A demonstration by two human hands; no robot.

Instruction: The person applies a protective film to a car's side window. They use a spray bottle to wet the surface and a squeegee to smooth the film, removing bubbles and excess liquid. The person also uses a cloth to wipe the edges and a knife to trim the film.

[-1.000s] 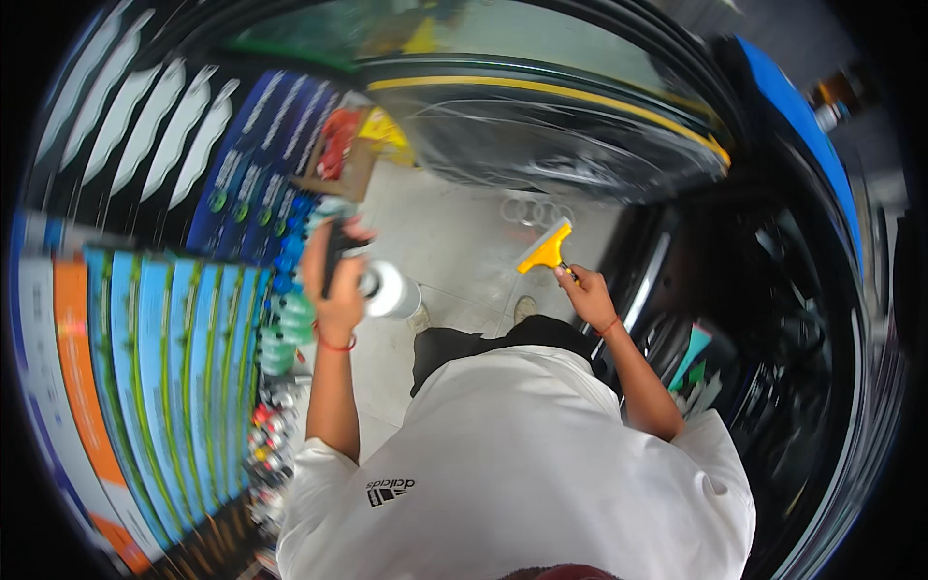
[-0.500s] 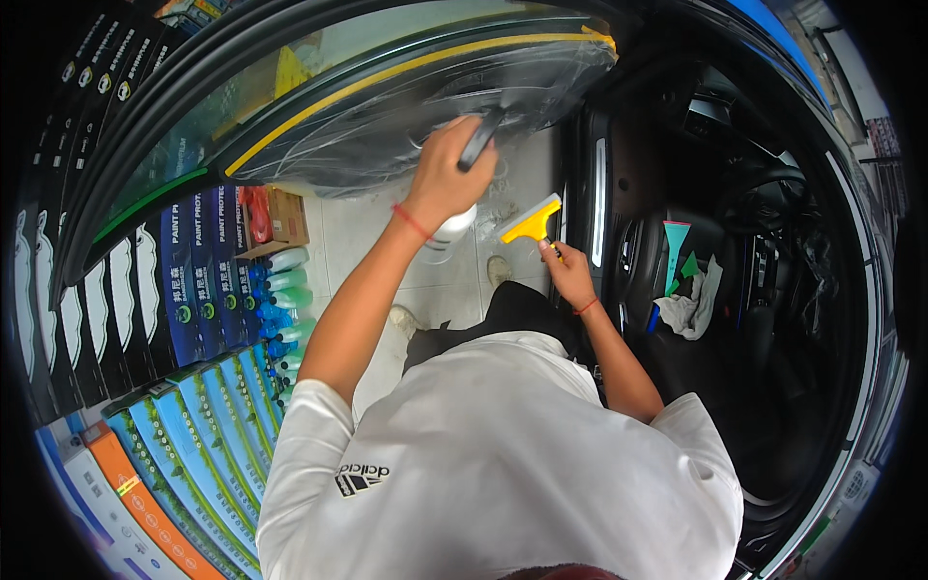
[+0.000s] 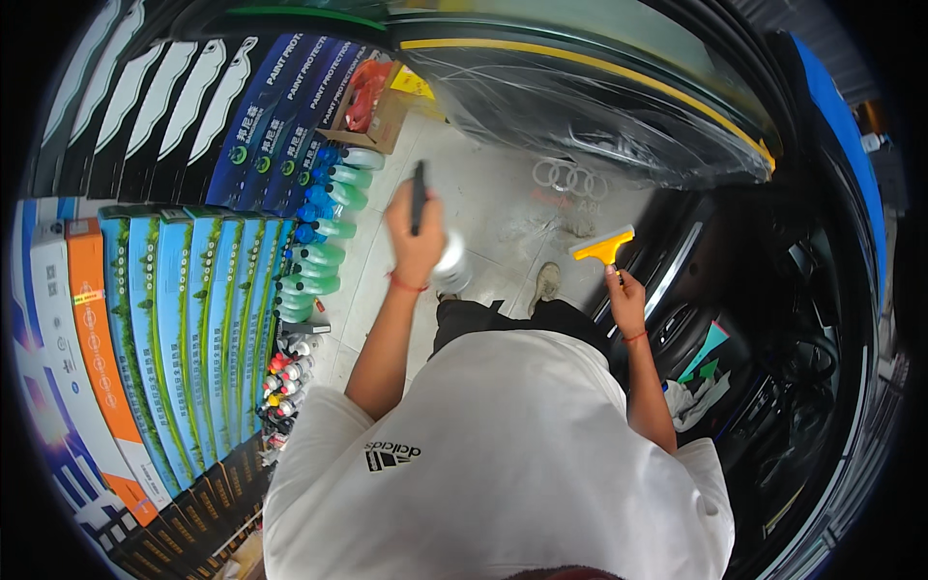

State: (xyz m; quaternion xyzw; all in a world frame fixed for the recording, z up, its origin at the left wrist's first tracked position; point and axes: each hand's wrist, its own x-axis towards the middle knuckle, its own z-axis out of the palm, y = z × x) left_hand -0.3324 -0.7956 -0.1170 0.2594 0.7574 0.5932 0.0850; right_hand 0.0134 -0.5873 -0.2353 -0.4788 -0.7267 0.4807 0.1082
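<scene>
My left hand (image 3: 414,242) is closed around a spray bottle (image 3: 452,263) with a black top and a pale body. It is held out over the floor, and the hand hides part of the bottle. In my right hand (image 3: 627,300) is a small yellow squeegee (image 3: 606,249) with a pale blade, gripped by its handle and pointing up and left. Ahead of both hands is an open car door (image 3: 599,106), its inner side wrapped in wrinkled clear plastic film. A strip of yellow tape (image 3: 580,53) runs along the film's upper edge. Neither hand touches the door.
Green and blue bottles (image 3: 329,227) line the floor at the left, beside upright boxes (image 3: 174,338). A carton (image 3: 387,126) with red contents stands at the far left. On the car seat at the right lie a teal scraper (image 3: 704,350) and a pale cloth (image 3: 698,401).
My view has turned left. My left hand has drawn the spray bottle back from the film-covered door, out over the floor. My right hand still holds the squeegee.
</scene>
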